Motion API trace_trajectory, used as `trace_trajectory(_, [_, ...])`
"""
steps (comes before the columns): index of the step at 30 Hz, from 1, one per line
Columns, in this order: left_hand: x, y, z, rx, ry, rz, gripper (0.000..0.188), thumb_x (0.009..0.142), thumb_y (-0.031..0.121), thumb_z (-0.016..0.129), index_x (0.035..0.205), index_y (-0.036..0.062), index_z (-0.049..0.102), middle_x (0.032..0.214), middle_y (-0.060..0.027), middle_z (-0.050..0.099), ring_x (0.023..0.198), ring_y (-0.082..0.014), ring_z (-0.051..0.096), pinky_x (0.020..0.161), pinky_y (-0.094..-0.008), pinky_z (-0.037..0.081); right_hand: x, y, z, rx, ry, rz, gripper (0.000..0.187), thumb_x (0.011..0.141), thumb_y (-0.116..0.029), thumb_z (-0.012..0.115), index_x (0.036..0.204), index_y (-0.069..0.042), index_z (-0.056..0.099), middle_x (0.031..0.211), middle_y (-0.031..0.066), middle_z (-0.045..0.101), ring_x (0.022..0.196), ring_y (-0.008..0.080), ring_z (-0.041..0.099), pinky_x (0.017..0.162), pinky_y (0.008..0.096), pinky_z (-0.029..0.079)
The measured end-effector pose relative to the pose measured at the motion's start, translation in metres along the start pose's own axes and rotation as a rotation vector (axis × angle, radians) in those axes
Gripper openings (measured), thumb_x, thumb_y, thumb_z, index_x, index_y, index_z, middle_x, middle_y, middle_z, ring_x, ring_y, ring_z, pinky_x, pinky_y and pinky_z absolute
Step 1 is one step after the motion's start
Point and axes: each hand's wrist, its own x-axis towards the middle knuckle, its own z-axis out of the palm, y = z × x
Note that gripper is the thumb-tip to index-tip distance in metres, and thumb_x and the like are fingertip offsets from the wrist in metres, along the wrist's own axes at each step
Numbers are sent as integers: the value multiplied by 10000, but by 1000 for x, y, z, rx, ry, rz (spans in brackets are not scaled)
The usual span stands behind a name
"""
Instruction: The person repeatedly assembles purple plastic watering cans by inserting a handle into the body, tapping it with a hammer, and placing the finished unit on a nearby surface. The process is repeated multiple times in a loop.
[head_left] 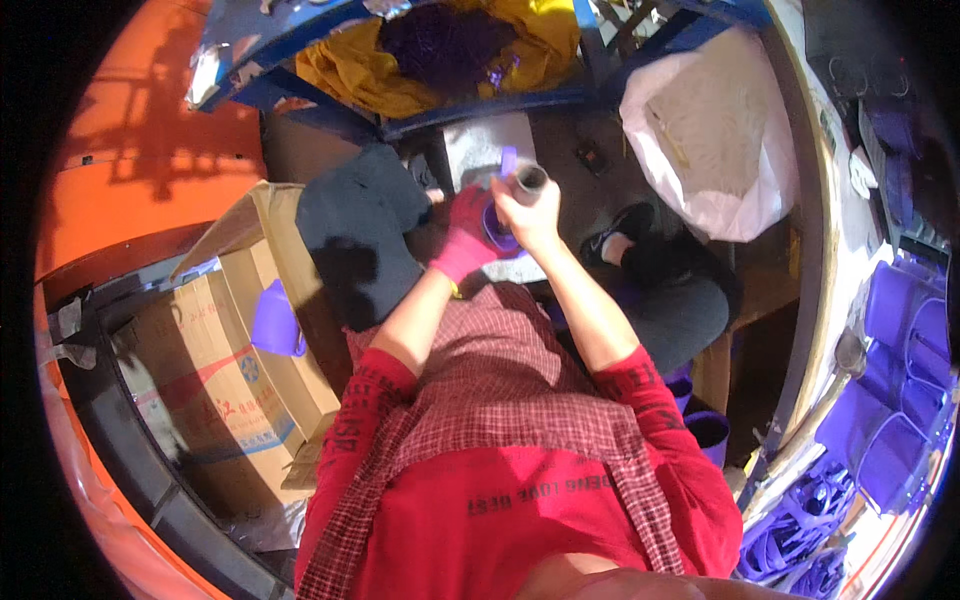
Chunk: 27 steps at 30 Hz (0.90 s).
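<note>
My left hand, in a pink glove, is closed around a purple plastic piece in front of my lap. The piece is mostly covered by my hands, so its full shape does not show. My bare right hand grips a short grey-brown cylinder whose round end points up, right against the purple piece. What lies at the cylinder's lower end is hidden. Just beyond my fingers, a narrow purple strip sticks up; I cannot tell whether it belongs to the held piece.
An open cardboard box stands at my left with a purple plastic container at its inner side. Ahead, a blue frame surrounds yellow cloth. A white sack is at the far right. Purple containers crowd the right-hand bench.
</note>
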Motion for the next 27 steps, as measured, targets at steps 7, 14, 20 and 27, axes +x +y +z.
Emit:
trace_trajectory(7, [-5, 4, -2, 46, 194, 11, 894, 532, 425, 901, 1265, 82, 520, 1256, -159, 562, 1207, -356, 519, 1061, -463, 387, -8, 11, -6, 629, 246, -60, 166, 891, 9, 595, 771, -79, 520, 555, 13, 484, 450, 121, 475, 442, 298, 428])
trace_trajectory(14, [-1, 3, 1, 32, 290, 43, 728, 612, 357, 858, 1224, 93, 566, 1095, -109, 626, 1109, -301, 585, 1025, -433, 416, -16, 30, 3, 844, 231, -296, 228, 923, -69, 603, 740, -67, 467, 566, 77, 518, 435, 138, 478, 411, 289, 419])
trace_trajectory(20, [-2, 7, -9, 29, 186, -31, 814, 588, 368, 877, 1272, 87, 536, 1237, -140, 588, 1194, -340, 533, 1035, -457, 409, -22, 9, -4, 551, 337, -231, 205, 879, -31, 630, 774, -75, 460, 576, 52, 511, 430, 139, 480, 408, 307, 403])
trace_trajectory(27, [47, 38, -32, 312, 44, 222, 713, 629, 282, 843, 1276, 145, 577, 1369, -114, 545, 1334, -327, 442, 1146, -543, 271, 12, -11, -152, -34, 233, -797, 193, 805, -18, 646, 886, -76, 481, 713, 80, 535, 597, 201, 521, 560, 322, 439])
